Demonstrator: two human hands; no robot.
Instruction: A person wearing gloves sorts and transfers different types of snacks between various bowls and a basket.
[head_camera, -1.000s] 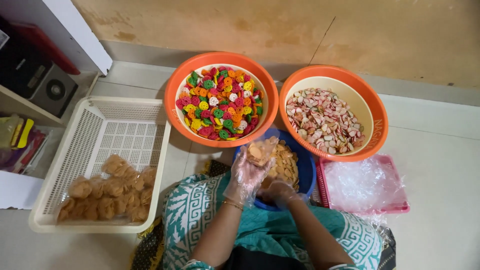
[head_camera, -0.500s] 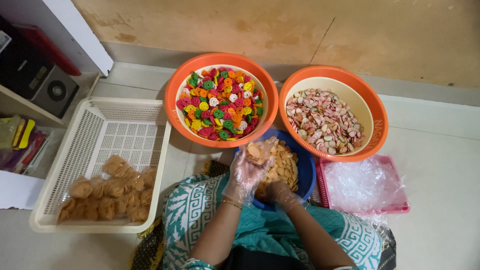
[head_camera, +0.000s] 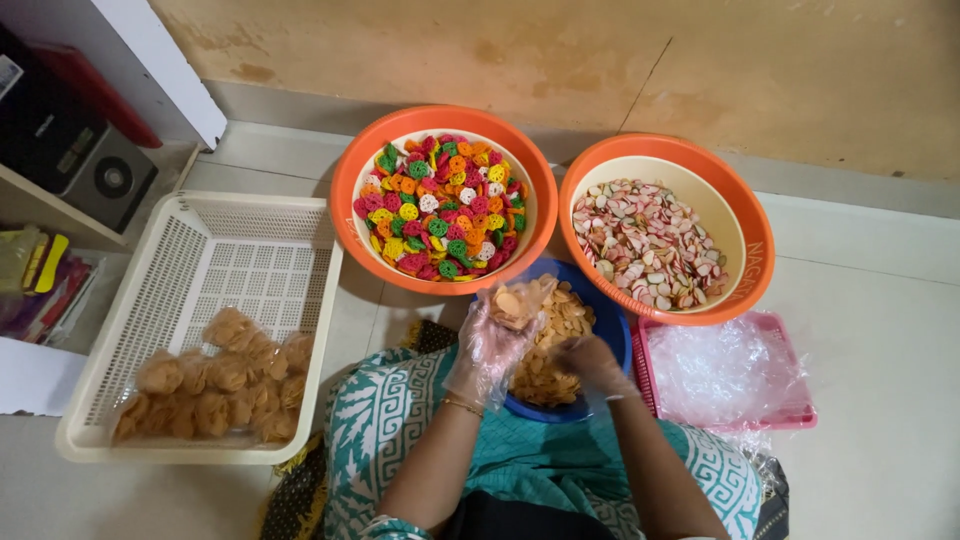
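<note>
Two hands working over blue bowl (head_camera: 612, 330) on the floor | left hand (head_camera: 490, 345), in clear glove, is closing its grip on small bag of pale chips (head_camera: 515, 300) above bowl | right hand (head_camera: 585, 362) is digging in chips, grip state I cannot tell | advice: keeping bag mouth open and upright, filling in small scoops so nothing is spilling.

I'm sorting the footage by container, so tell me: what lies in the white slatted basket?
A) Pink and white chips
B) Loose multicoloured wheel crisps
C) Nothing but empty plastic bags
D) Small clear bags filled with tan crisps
D: the white basket holds filled clear bags of tan crisps at its near end.
</note>
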